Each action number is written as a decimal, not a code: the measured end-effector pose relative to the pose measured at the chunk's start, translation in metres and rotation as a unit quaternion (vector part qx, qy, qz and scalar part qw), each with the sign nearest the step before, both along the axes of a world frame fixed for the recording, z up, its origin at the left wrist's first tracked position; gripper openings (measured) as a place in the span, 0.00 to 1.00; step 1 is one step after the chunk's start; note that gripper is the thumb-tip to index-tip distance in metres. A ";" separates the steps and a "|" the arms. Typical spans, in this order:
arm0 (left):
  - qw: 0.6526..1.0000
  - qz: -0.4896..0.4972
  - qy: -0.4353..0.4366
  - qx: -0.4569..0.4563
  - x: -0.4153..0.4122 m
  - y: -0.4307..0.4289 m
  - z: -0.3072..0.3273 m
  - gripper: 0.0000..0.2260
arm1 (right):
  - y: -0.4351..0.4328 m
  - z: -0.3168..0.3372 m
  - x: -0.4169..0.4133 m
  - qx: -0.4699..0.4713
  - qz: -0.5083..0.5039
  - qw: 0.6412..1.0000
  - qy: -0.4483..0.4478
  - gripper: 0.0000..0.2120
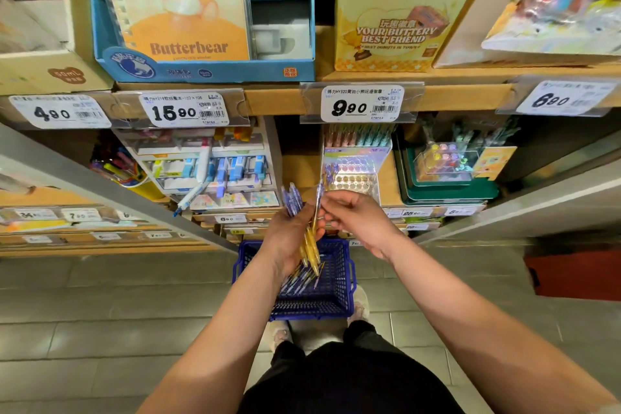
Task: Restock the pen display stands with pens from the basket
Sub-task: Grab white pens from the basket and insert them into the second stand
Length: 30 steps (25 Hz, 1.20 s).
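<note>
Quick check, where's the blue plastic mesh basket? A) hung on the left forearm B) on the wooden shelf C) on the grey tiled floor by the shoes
C: the blue plastic mesh basket sits on the grey tiled floor, below the left hand gripping the bundle of purple and yellow pens.

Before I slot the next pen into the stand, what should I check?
1. Left hand grips the pen bundle: ok.
2. Right hand pinches one pen at the bundle's top: ok.
3. That pen is clear of the others: not ok, it lies against them.
4. Display stand shows open holes in front: ok.
5. Way from the hands up to the stand is free: ok.
6. Basket sits below the hands and holds more pens: ok.
</note>
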State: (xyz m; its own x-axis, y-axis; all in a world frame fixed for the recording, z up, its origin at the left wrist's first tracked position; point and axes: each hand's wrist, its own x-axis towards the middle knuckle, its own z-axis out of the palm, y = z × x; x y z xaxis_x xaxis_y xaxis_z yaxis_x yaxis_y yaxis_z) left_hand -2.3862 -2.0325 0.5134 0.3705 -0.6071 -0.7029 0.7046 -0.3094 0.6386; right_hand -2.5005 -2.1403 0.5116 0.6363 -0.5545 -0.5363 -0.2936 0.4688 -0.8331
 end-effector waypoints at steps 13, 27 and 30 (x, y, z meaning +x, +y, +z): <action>0.998 0.038 0.040 0.019 0.004 -0.002 0.002 0.12 | -0.045 0.004 0.000 -0.120 -0.122 0.985 0.032 0.06; 0.998 0.040 0.041 0.014 0.008 -0.003 0.005 0.13 | -0.063 -0.047 0.018 -0.410 -0.068 0.902 0.116 0.06; 0.998 0.044 0.034 0.012 0.009 -0.003 0.004 0.14 | -0.064 -0.059 0.020 -0.419 -0.041 0.899 0.122 0.06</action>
